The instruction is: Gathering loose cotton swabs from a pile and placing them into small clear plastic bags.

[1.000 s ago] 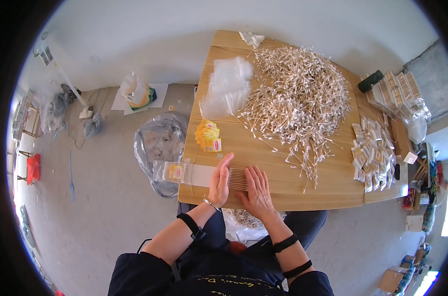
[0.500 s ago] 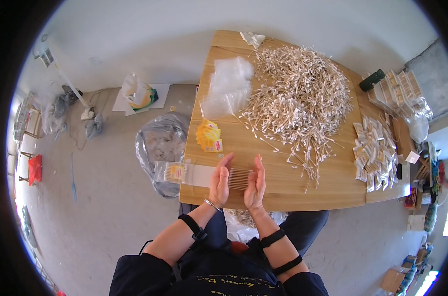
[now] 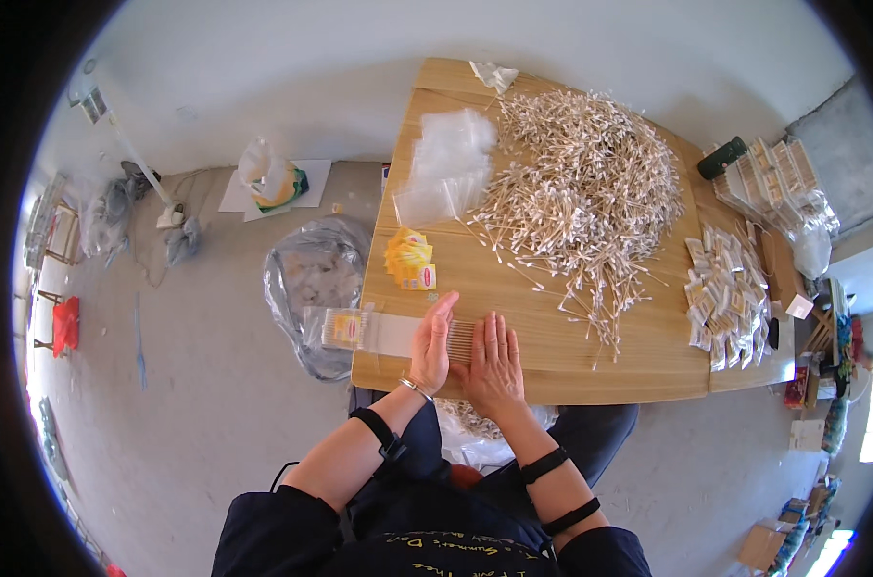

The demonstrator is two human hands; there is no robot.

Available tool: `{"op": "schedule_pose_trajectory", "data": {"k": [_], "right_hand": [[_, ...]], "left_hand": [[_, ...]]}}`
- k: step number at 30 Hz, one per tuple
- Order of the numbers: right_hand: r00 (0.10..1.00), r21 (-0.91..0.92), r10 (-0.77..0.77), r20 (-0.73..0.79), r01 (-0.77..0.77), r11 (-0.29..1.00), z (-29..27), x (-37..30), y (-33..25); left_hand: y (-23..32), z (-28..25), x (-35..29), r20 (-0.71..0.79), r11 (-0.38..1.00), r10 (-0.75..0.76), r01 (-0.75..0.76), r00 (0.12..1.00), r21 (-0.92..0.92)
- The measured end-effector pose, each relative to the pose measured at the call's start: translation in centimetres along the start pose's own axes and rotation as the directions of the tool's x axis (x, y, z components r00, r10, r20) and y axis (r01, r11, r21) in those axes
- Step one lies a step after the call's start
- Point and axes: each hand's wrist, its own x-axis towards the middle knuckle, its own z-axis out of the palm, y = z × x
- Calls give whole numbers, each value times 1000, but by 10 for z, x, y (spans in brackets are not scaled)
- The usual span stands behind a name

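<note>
A row of thin white-tipped sticks (image 3: 462, 338) lies at the near edge of a wooden table (image 3: 629, 365), between my two hands. My left hand (image 3: 430, 344) stands on edge against the row's left side, fingers straight. My right hand (image 3: 495, 363) lies flat, palm down, on the row's right part. Left of my left hand a clear packet with a yellow label (image 3: 352, 328) sticks out past the table's left edge. A big heap of the same sticks (image 3: 582, 192) fills the table's far middle.
Clear plastic bags (image 3: 448, 165) and a stack of yellow labels (image 3: 410, 260) lie on the table's left part. Filled packets (image 3: 730, 293) cover its right end. A clear bag of packets (image 3: 313, 279) sits on the floor to the left. Another bag (image 3: 475, 428) rests in my lap.
My right hand has shifted from lying angled over the sticks to lying flat beside my left hand. My left hand has stayed on edge at the row's left side.
</note>
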Motion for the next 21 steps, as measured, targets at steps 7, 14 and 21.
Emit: {"op": "schedule_pose_trajectory", "data": {"k": [7, 14, 21], "right_hand": [[997, 3, -29, -69, 29, 1000, 7, 0, 2], [993, 21, -43, -108, 45, 999, 3, 0, 3], [998, -9, -23, -62, 23, 1000, 7, 1, 4]], "left_hand": [[-1, -5, 3, -26, 984, -109, 104, 994, -146], [50, -31, -13, 280, 781, -174, -41, 944, 623], [71, -19, -57, 509, 292, -166, -451, 845, 844]]}}
